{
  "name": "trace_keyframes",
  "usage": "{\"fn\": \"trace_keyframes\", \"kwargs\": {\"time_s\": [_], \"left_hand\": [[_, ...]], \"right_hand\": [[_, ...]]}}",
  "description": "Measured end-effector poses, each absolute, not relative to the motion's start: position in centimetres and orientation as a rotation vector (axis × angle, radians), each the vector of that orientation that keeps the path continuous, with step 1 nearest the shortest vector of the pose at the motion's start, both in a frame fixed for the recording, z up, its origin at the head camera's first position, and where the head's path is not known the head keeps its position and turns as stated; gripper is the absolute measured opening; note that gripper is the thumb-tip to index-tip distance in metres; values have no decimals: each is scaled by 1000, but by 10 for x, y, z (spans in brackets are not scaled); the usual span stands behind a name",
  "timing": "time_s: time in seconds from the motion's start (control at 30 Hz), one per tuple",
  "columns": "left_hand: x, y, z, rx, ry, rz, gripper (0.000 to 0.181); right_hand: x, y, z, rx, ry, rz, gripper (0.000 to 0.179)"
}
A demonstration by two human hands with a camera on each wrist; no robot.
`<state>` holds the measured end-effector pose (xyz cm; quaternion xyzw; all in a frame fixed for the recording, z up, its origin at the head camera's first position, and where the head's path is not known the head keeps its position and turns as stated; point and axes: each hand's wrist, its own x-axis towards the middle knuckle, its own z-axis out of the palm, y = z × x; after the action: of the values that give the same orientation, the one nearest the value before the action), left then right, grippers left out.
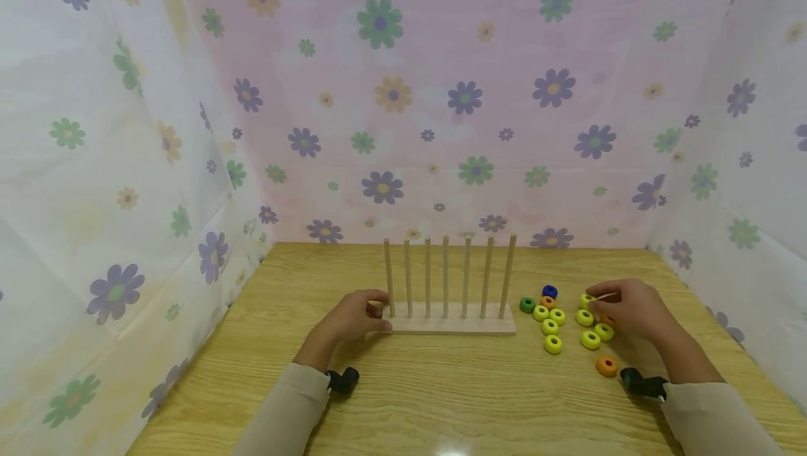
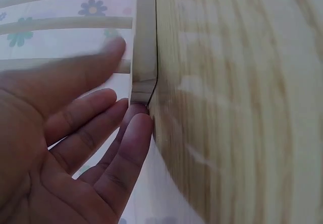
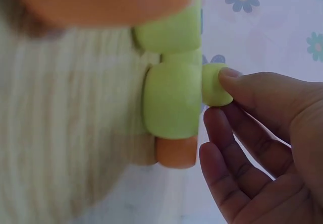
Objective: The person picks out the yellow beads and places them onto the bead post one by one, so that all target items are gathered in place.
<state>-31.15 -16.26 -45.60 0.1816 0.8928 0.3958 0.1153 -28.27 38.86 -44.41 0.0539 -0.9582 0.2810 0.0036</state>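
A wooden peg stand (image 1: 450, 328) with several upright pegs is on the table. At its left end is my left hand (image 1: 350, 316), with finger and thumb on either side of the base. In the left wrist view, fingertips (image 2: 136, 133) touch the base's end (image 2: 144, 90), and the thumb is blurred near a peg. My right hand (image 1: 632, 307), right of the stand, pinches a yellow bead (image 3: 214, 88) between thumb and fingers. Other yellow beads (image 1: 590, 340) and an orange bead (image 3: 176, 152) are close to that hand, the orange one partly hidden by it in the head view.
Between the stand and my right hand lie more yellow beads (image 1: 550, 328), a green bead (image 1: 527, 305), a blue bead (image 1: 550, 291) and an orange ring (image 1: 548, 302). Nearer me is another orange bead (image 1: 607, 365). Flowered cloth walls (image 1: 441, 127) enclose the wooden table (image 1: 454, 393).
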Motion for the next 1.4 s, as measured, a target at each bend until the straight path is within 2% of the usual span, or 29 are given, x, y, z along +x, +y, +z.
{"fn": "trace_keyframes", "kwargs": {"time_s": [0.2,1.4], "left_hand": [[-313,-161,-457,541,2635,1153,59],[-310,-158,-456,450,2635,1184,59]], "right_hand": [[-284,382,-439,198,-2972,884,44],[-281,337,-379,384,-2765,785,37]]}}
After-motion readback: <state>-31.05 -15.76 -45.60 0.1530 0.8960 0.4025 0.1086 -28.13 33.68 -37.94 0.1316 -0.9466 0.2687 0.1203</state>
